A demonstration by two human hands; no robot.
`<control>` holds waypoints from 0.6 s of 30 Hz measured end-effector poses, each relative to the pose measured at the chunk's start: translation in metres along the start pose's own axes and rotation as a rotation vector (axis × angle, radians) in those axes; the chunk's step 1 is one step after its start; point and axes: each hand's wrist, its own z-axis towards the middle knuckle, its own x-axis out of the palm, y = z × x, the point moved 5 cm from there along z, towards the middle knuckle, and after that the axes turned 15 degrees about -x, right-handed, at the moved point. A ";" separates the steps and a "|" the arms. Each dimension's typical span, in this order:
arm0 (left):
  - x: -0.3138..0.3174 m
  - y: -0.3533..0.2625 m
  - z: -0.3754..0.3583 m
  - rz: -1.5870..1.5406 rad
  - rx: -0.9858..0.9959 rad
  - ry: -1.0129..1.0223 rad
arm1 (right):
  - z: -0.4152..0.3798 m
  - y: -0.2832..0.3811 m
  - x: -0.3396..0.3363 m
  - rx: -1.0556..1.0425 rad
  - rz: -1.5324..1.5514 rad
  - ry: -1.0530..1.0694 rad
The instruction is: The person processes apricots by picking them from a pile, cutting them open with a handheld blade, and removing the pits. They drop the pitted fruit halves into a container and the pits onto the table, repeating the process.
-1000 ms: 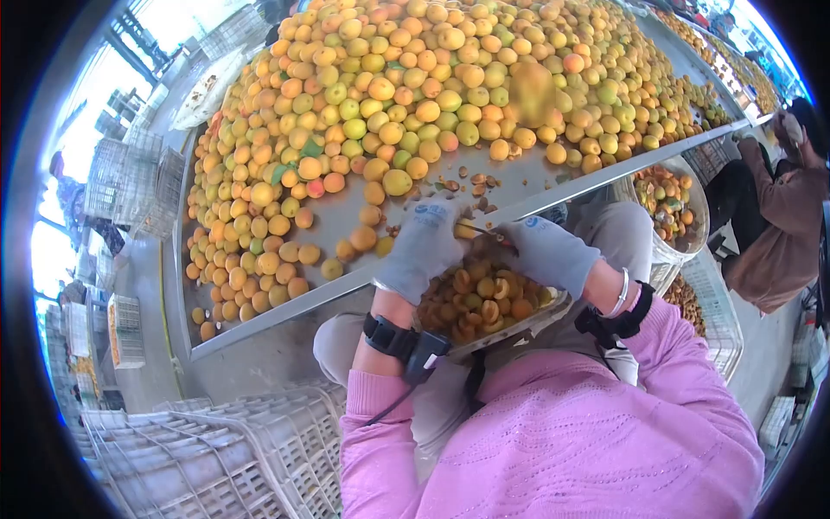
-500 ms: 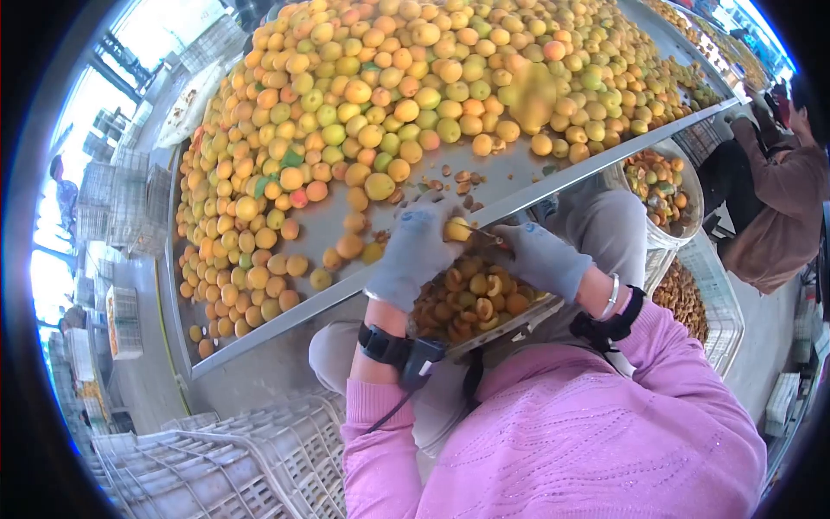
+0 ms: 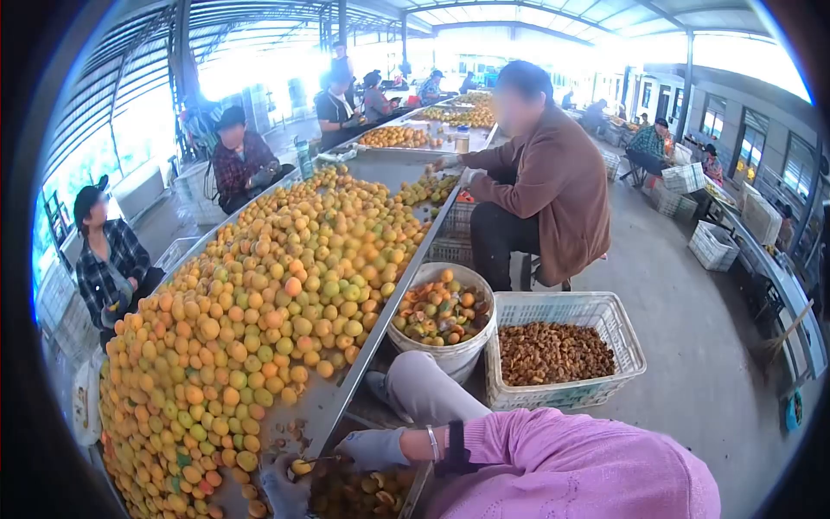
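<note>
Roofed hall [image 3: 519, 22], bright at 12 o'clock, with windows [image 3: 752, 134] toward 2 o'clock; directions were read from the centre of the view. Metal surface [image 3: 318, 402], running from 7 to 12 o'clock, bore a broad heap of apricots [image 3: 259, 303], yellow and orange with some green, mainly between 8 and 9 o'clock.

Left hand [image 3: 285, 489], grey-gloved, lay at 7 o'clock by the surface's edge; its grip was closed on 1 single apricot [image 3: 302, 467], yellow, held at the fingertips. Right hand [image 3: 372, 450], likewise gloved, lay between 6 and 7 o'clock, with 1 bangle [image 3: 432, 443] at the wrist; its grip was closed on 1 knife [image 3: 324, 458], handle mostly hidden, thin blade pointing toward the fruit. Whether blade and fruit touched could not be told.

Tray [image 3: 422, 484], near 6 o'clock, held more fruit below the hands. White bucket [image 3: 458, 359], at 5 o'clock, contained mixed fruit. Plastic crate [image 3: 553, 398], at 4 o'clock, contained small brown pieces [image 3: 553, 353]. Co-worker in brown [image 3: 553, 190] sat at 2 o'clock, beside the surface.
</note>
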 end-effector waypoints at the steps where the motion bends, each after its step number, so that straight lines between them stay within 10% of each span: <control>1: 0.001 0.004 0.002 -0.006 0.004 0.000 | -0.006 -0.012 0.002 0.004 -0.006 -0.002; 5: -0.002 0.014 0.003 -0.215 -0.046 -0.014 | -0.007 -0.013 -0.009 -0.039 -0.097 -0.059; 9: -0.008 -0.029 -0.014 -0.954 -0.301 0.275 | 0.017 0.006 -0.018 -0.061 0.604 -0.457; 18: -0.020 -0.043 -0.022 -0.439 0.017 -0.323 | 0.065 0.029 0.015 0.168 0.912 -0.586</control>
